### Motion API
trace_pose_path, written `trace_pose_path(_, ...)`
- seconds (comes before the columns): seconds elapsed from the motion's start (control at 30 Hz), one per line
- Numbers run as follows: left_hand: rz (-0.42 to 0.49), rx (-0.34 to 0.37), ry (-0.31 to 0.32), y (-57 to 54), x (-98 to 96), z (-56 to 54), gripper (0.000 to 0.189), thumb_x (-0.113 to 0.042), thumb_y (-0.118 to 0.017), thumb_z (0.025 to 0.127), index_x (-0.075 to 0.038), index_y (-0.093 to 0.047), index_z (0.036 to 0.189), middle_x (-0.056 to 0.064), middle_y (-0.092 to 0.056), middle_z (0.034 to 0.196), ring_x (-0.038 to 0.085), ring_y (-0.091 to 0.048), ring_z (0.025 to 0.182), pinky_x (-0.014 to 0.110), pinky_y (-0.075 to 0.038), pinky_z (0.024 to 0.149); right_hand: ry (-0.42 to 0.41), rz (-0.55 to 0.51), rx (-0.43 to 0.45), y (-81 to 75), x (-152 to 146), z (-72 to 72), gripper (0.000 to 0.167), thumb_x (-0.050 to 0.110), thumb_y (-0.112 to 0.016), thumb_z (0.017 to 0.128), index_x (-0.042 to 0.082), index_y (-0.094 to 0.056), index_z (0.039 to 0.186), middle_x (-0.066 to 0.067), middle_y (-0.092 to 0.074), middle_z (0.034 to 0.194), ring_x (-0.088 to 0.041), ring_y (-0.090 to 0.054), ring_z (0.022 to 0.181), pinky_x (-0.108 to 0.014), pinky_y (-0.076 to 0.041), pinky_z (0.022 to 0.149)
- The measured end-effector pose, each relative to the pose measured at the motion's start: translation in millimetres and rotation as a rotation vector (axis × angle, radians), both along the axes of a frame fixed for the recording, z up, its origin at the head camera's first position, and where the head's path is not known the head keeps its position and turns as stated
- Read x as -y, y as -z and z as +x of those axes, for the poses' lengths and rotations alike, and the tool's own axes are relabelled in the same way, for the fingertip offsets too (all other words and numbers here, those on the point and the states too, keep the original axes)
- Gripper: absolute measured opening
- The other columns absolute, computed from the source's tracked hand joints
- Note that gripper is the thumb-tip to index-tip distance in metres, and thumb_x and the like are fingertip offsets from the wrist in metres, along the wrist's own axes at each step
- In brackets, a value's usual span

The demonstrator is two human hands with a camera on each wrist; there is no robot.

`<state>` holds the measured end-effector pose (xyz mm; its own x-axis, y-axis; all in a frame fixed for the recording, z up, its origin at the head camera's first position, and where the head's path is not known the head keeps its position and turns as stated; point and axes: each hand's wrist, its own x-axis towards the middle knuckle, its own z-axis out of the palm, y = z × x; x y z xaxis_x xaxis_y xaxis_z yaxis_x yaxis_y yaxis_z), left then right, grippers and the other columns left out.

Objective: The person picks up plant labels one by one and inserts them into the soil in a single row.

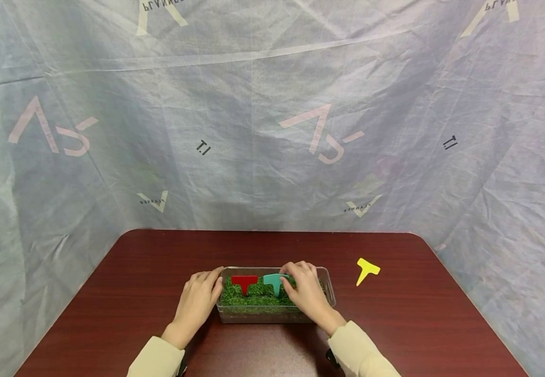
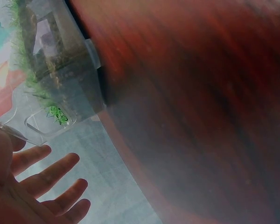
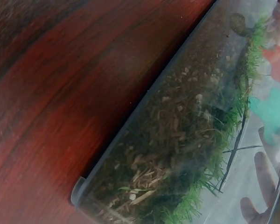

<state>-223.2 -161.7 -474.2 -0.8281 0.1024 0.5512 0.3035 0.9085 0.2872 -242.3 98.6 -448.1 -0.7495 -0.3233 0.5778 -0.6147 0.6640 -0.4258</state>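
Observation:
A clear plastic box (image 1: 272, 314) holds green artificial-looking grass (image 1: 255, 300) over brown, chip-like material (image 3: 177, 112). My left hand (image 1: 198, 296) rests at the box's left end. In the left wrist view, its thumb is at the rim and the other fingers (image 2: 51, 179) stretch out below the corner. A red T-shaped plant label (image 1: 244, 283) stands upright in the grass on the left. To its right is a teal plant label (image 1: 274, 281), its stem down at the grass. My right hand (image 1: 307, 290) reaches over the box and pinches the teal label's right end between thumb and fingers.
A yellow T-shaped plant label (image 1: 367, 270) lies flat on the reddish-brown table (image 1: 168, 251), right of the box. Grey printed cloth (image 1: 253, 131) hangs behind the table and along both sides.

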Motion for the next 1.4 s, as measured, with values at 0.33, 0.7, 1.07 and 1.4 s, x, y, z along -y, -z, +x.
trace_pose_path(0.33,0.0,-0.004,0.0,-0.1,0.3,0.1,0.028,-0.022,-0.053,0.092,-0.012,-0.063,0.116,0.009,-0.067,0.101,0.033,-0.058,0.097,0.049,-0.047,0.078,0.0,-0.004,0.011,-2.1,-0.5,0.6,0.011,0.01,-0.067,0.082,0.014,-0.062,0.09,0.002,-0.065,0.082,-0.018,-0.055,0.088,-0.051,-0.035,0.094)
trace_pose_path(0.7,0.002,-0.013,-0.003,-0.3,-0.2,0.1,0.028,-0.021,-0.054,0.092,-0.011,-0.064,0.115,0.01,-0.068,0.1,0.034,-0.059,0.097,0.05,-0.047,0.077,-0.004,-0.03,0.006,-7.6,-6.7,1.3,0.009,0.011,-0.066,0.083,0.013,-0.063,0.092,0.003,-0.065,0.085,-0.018,-0.055,0.088,-0.051,-0.035,0.092)
trace_pose_path(1.07,0.0,-0.013,-0.002,0.3,-0.4,0.2,0.028,-0.021,-0.054,0.091,-0.012,-0.064,0.116,0.01,-0.068,0.101,0.034,-0.059,0.096,0.049,-0.047,0.077,0.033,-0.021,-0.019,-13.5,-21.3,-4.7,0.006,0.013,-0.062,0.087,0.019,-0.063,0.089,0.006,-0.065,0.085,-0.017,-0.055,0.085,-0.051,-0.034,0.091)
trace_pose_path(1.4,0.007,0.011,-0.003,-0.1,-0.5,0.3,0.029,-0.023,-0.051,0.093,-0.014,-0.063,0.117,0.009,-0.067,0.103,0.033,-0.058,0.098,0.049,-0.047,0.079,0.104,-0.033,0.006,-18.8,-44.6,-16.5,0.004,0.012,-0.06,0.088,0.014,-0.063,0.09,0.002,-0.065,0.086,-0.023,-0.054,0.083,-0.05,-0.034,0.087)
